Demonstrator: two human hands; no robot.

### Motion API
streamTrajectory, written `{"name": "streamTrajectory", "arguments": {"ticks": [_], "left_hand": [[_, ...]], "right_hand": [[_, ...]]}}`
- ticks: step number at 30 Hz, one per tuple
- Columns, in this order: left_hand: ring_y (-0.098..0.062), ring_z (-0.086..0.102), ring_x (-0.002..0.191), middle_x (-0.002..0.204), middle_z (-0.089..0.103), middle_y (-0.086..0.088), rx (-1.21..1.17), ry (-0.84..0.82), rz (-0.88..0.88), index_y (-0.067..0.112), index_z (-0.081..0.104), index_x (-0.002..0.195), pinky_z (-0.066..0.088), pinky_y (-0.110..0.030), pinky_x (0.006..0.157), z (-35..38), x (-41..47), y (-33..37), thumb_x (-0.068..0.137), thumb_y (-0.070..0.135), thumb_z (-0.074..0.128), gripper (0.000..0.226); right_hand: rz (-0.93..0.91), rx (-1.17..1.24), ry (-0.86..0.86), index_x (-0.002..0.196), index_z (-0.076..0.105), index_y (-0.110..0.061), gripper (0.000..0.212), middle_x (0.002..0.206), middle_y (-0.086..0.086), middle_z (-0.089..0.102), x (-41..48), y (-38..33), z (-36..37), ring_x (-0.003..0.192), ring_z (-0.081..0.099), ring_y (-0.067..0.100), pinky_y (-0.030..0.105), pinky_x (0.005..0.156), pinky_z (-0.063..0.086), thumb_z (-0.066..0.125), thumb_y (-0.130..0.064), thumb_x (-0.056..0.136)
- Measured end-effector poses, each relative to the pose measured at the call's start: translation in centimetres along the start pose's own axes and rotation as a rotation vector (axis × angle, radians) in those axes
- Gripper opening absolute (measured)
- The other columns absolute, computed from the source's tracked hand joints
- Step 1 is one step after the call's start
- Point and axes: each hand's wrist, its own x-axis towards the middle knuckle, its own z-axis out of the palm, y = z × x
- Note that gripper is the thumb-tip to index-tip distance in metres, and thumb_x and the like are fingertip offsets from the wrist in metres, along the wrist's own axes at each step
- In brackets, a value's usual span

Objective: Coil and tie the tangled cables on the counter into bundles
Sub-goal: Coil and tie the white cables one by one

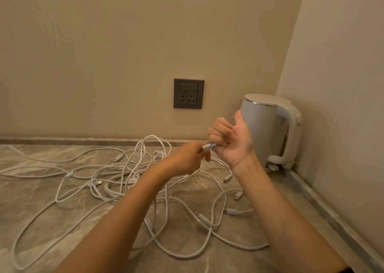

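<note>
Above the counter's (41, 191) back edge, the right hand (231, 143) curls its fingers round a white plug (208, 147) whose end the left hand (187, 160) pinches, while the tangled cables (133, 175) sprawl mid-counter, their link to the plug hidden behind both hands.

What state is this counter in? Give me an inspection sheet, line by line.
Surface: grey-brown marbled stone counter, cables spread over it.
Job's things: tangled white braided cables, loose, none bundled.
Clutter: white plastic electric kettle in the right corner.
Grips: right hand curls round white connector ends; left hand pinches them.
Cables: the job's own cross in loops; others nothing seen.
Surroundings: beige walls; dark grey wall socket, nothing plugged in.
</note>
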Motion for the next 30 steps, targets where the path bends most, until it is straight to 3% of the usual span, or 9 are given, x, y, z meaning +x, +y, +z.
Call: {"name": "streamTrajectory", "arguments": {"ticks": [2, 6, 10, 15, 18, 24, 27, 30], "left_hand": [[-0.004, 0.04, 0.036, 0.052, 0.044, 0.0, 0.021, -0.081, -0.027, 0.014, 0.052, 0.077, 0.034, -0.02, 0.042, 0.5, -0.2, 0.5, 0.101, 0.018, 0.032, 0.032], [-0.012, 0.035, 0.04, 0.053, 0.041, -0.004, -0.024, -0.278, -0.096, 0.015, 0.051, 0.072, 0.031, -0.022, 0.042, 1.0, -0.9, 0.9, 0.102, 0.025, 0.03, 0.038], [-0.012, 0.038, 0.049, 0.056, 0.043, -0.001, 0.135, -0.339, -0.016, 0.013, 0.056, 0.073, 0.034, -0.021, 0.049, 0.3, -1.3, 2.2, 0.1, 0.027, 0.035, 0.037], [-0.004, 0.042, 0.047, 0.055, 0.046, 0.004, 0.266, -0.221, 0.07, 0.011, 0.064, 0.072, 0.029, -0.013, 0.047, -1.4, -1.5, 2.8, 0.097, 0.028, 0.045, 0.035], [0.0, 0.04, 0.038, 0.052, 0.045, 0.006, 0.238, -0.14, 0.093, 0.01, 0.066, 0.074, 0.028, -0.012, 0.042, -2.3, -1.8, 2.9, 0.095, 0.025, 0.049, 0.031], [-0.009, 0.043, 0.05, 0.06, 0.058, 0.002, 0.22, 0.085, 0.101, 0.013, 0.07, 0.079, 0.037, -0.027, 0.053, -3.8, -2.1, 2.6, 0.088, 0.03, 0.06, 0.022], [-0.015, 0.056, 0.061, 0.068, 0.065, 0.002, 0.285, 0.192, 0.148, 0.015, 0.071, 0.082, 0.05, -0.036, 0.063, -4.1, -2.0, 2.6, 0.084, 0.034, 0.064, 0.021], [-0.009, 0.053, 0.061, 0.066, 0.057, 0.009, 0.367, 0.322, 0.202, 0.014, 0.069, 0.086, 0.05, -0.033, 0.064, -4.5, -1.9, 2.3, 0.084, 0.035, 0.064, 0.022]], "right_hand": [[-0.128, 0.021, 0.09, 0.039, 0.035, -0.012, 0.08, 0.031, -0.001, 0.03, -0.2, -0.3, 0.5, 0.037, 0.013, 0.006, 0.02, 0.03, 0.022, 0.013, -0.068, 0.091], [-0.322, 0.04, 0.201, 0.043, 0.037, -0.012, 0.075, 0.036, -0.001, 0.03, -0.6, -1.1, 0.5, 0.031, 0.026, 0.01, 0.02, 0.032, 0.022, 0.016, -0.062, 0.095], [-0.382, -0.325, 0.337, 0.041, 0.038, -0.013, 0.077, 0.039, 0.001, 0.031, -0.5, -1.4, 0.2, 0.034, 0.025, 0.011, 0.02, 0.038, 0.018, 0.014, -0.062, 0.095], [-0.264, -0.938, 0.371, 0.051, 0.039, -0.007, 0.079, 0.041, 0.005, 0.038, -0.6, -0.8, 0.1, 0.038, 0.031, 0.013, 0.02, 0.04, 0.026, 0.005, -0.066, 0.092], [-0.222, -1.151, 0.373, 0.052, 0.045, -0.005, 0.083, 0.041, 0.006, 0.043, -0.5, -0.5, 0.0, 0.038, 0.033, 0.013, 0.02, 0.041, 0.03, 0.002, -0.064, 0.091], [-0.117, -1.308, 0.394, 0.056, 0.049, -0.005, 0.085, 0.042, 0.003, 0.046, -0.3, -0.5, 0.0, 0.039, 0.037, 0.01, 0.022, 0.048, 0.032, 0.0, -0.066, 0.09], [-0.064, -1.393, 0.391, 0.055, 0.052, -0.004, 0.088, 0.043, 0.006, 0.045, -0.2, -0.4, 0.0, 0.042, 0.039, 0.014, 0.025, 0.054, 0.039, 0.001, -0.068, 0.087], [0.074, -1.446, 0.344, 0.05, 0.045, -0.005, 0.089, 0.043, 0.006, 0.04, -0.3, -0.3, 0.4, 0.04, 0.035, 0.014, 0.025, 0.052, 0.038, -0.006, -0.07, 0.085]]}}
